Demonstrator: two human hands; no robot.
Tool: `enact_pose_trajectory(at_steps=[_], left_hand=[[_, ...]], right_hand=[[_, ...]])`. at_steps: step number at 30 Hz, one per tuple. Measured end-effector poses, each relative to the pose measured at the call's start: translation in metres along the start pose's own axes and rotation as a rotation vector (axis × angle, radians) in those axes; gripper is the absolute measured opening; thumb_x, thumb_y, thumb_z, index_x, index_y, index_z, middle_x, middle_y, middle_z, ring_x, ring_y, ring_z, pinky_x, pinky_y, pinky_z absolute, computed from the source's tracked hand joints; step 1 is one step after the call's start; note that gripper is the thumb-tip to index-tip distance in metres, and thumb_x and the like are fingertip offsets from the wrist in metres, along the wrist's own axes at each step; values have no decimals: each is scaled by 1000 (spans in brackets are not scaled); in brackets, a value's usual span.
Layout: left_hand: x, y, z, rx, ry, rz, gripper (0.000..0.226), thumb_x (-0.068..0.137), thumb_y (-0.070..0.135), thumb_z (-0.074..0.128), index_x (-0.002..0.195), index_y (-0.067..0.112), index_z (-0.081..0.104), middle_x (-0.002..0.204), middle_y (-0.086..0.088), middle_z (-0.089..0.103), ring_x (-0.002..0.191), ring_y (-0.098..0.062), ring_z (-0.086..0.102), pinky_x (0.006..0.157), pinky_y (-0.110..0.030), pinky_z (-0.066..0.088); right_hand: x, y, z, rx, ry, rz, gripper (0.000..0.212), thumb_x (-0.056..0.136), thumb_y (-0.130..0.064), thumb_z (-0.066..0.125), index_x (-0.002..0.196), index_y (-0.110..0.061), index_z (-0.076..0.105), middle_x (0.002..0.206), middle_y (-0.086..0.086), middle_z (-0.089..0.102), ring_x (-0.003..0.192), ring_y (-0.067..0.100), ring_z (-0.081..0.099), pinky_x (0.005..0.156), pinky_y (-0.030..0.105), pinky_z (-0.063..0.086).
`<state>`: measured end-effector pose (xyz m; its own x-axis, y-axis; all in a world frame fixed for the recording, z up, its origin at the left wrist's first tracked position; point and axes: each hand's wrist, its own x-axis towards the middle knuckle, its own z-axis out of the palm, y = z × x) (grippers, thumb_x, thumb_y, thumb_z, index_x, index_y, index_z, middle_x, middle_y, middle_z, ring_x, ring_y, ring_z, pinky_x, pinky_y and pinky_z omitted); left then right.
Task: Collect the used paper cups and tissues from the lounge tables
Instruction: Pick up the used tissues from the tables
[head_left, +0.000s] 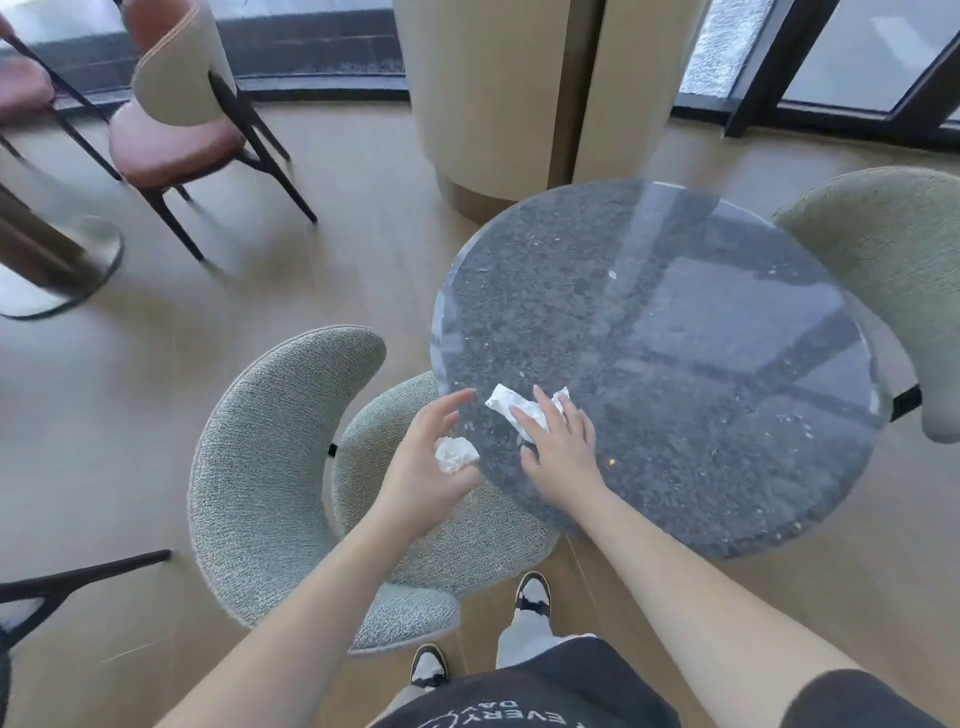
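White crumpled tissue (456, 454) sits in the left hand (423, 467), held against the palm with the fingers loosely spread. The right hand (558, 447) lies on a second tissue (511, 407), fingers straight, at the near edge of the grey stone table (675, 322), beside a green chair (270, 467).

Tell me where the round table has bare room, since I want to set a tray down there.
The dark round table is bare across its middle, far side and right edge by the green chair. Only the near-left rim is crowded: the right hand rests on a flattened tissue, and the left hand holds a crumpled tissue.
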<state>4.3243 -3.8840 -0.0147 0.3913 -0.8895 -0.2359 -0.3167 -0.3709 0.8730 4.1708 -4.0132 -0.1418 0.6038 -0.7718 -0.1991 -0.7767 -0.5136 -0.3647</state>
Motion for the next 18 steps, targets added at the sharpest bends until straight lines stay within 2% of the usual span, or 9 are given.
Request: enact_pose_trajectory(at_steps=[4, 7, 10, 12, 13, 15, 16, 18], left_hand=[[12, 8, 9, 16, 37, -56, 83, 85, 8, 71, 120, 76, 40, 137, 25, 51, 119, -59, 47, 93, -61, 51], [13, 11, 14, -3, 51, -90, 78, 83, 15, 74, 119, 76, 41, 136, 26, 51, 118, -63, 44, 94, -65, 49], [12, 12, 16, -17, 66, -103, 75, 80, 23, 74, 119, 78, 41, 135, 26, 51, 116, -62, 46, 91, -65, 50], [11, 14, 16, -32, 68, -113, 77, 79, 24, 75, 117, 80, 40, 135, 30, 50, 118, -61, 48, 91, -65, 50], [11, 16, 16, -40, 67, -119, 74, 74, 31, 74, 116, 81, 39, 133, 34, 49, 119, -58, 49, 92, -65, 51], [12, 17, 13, -72, 71, -126, 71, 63, 47, 68, 117, 82, 39, 128, 45, 48, 126, -42, 56, 89, -60, 54], [12, 16, 12, -90, 70, -117, 71, 62, 47, 66, 118, 80, 39, 126, 51, 46, 133, -27, 55, 85, -52, 57], [12, 13, 10, -100, 69, -104, 76, 68, 32, 67, 123, 77, 40, 124, 55, 43, 141, -11, 47, 76, -33, 56]], right_hand=[[23, 24, 8, -120, -157, -64, 62, 100, -28, 46, 156, -39, 21, 169, -1, -1, 154, 30, -1, 122, 49, 5], [27, 39, 13, -148, -228, -93, 67, 100, -22, 49, 158, -34, 18, 168, 3, 8, 152, 28, 10, 120, 46, 19], [23, 49, 13, -196, -185, -135, 61, 98, -14, 49, 153, -32, 31, 155, 3, 33, 139, 28, 33, 108, 40, 35], [22, 50, 12, -189, -174, -139, 52, 98, -12, 46, 147, -31, 43, 143, 5, 43, 126, 27, 41, 98, 37, 39], [23, 49, 11, -149, -184, -124, 49, 99, -10, 45, 144, -29, 48, 138, 6, 46, 121, 28, 43, 96, 36, 39], [25, 43, 6, 9, -197, -106, 45, 98, -5, 46, 137, -23, 58, 133, 10, 50, 117, 29, 44, 96, 33, 38], [25, 38, 2, 105, -190, -120, 45, 96, -1, 48, 134, -20, 62, 131, 12, 51, 117, 30, 45, 97, 32, 37], [23, 22, -8, 283, -171, -189, 44, 90, 5, 53, 125, -16, 68, 126, 12, 53, 114, 29, 49, 95, 30, 38]])
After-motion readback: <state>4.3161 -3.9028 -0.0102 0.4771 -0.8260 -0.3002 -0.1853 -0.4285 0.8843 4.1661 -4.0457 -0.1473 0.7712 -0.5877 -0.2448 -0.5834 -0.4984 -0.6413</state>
